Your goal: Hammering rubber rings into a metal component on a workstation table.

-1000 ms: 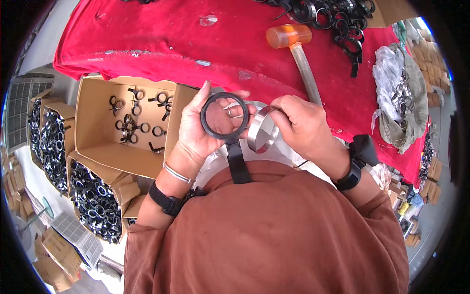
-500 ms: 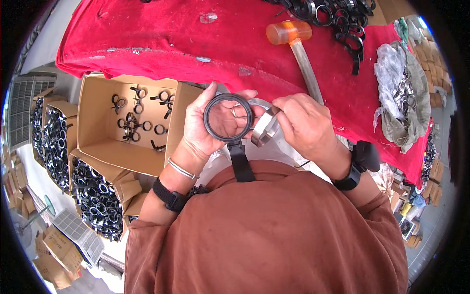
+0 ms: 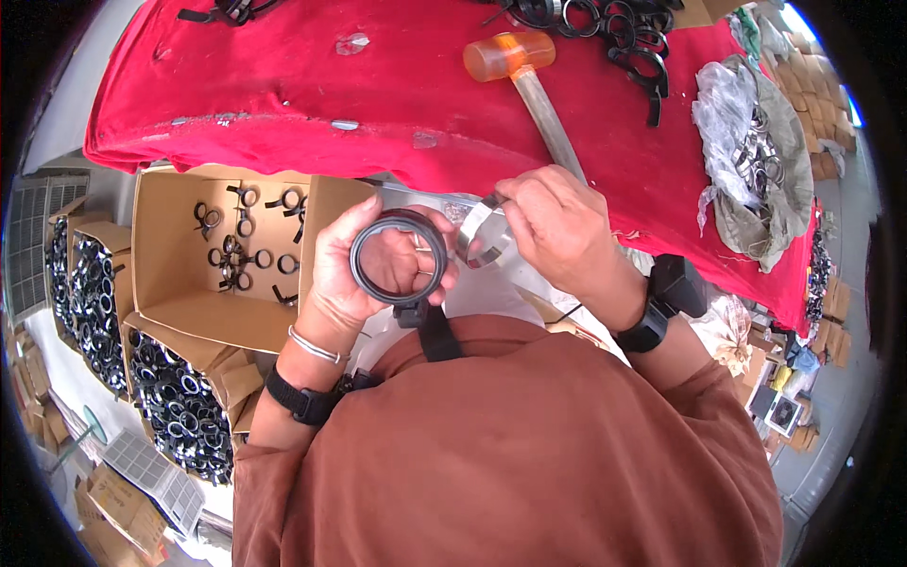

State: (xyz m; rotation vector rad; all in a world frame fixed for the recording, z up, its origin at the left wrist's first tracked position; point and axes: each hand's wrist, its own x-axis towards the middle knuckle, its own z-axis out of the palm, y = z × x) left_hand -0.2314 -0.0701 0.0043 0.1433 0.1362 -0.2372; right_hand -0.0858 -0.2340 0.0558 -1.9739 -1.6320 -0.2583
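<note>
My left hand (image 3: 333,265) is curled around a black ring (image 3: 356,269) with a black strap-like tab (image 3: 438,336) hanging below it toward my lap. The ring's opening faces up, and some of my fingers show through it. In my right hand (image 3: 564,230), thumb and fingers pinch a thin silver metal band (image 3: 470,227) bent into a ring. The band is tilted and stands just right of the black ring, close to my left fingertips; whether they touch is unclear.
A red cloth-covered table (image 3: 283,90) lies ahead, bearing an orange-headed mallet (image 3: 510,57), several black rings (image 3: 619,28) and a bag of metal rings (image 3: 761,165). An open cardboard box (image 3: 179,265) with a few black clamps stands at left, beside fuller boxes (image 3: 179,406).
Both hands and their rings appear farther left as the view shifts. The silver band has turned and come away from the black ring, which now faces more upward.
</note>
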